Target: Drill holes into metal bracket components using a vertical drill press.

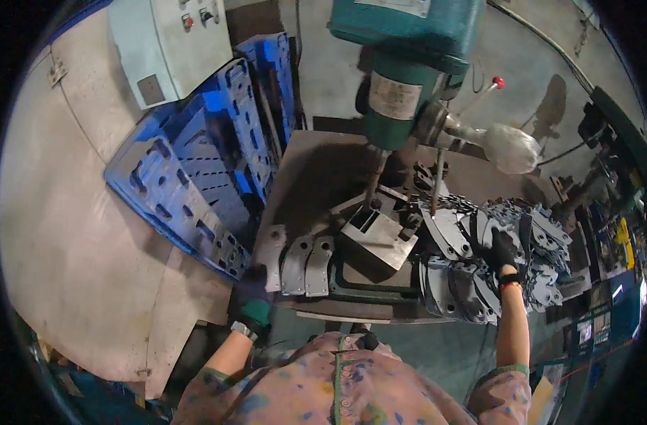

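Resting right hand (502, 251) on curved metal plates (439, 287) heaped right of drilling fixture (380, 244), extending fingers partly, grip unclear; holding left hand (251, 285) beside plate row (295, 265) left of fixture, fingers too dark to tell. Possibly risking slide from loose overlapping.

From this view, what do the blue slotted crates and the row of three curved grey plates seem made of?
Blue slotted crates: probably moulded plastic, matte and scuffed, from their even colour and cut-outs. Three curved grey plates: likely metal, smooth and faintly shiny, with round holes; type unclear.
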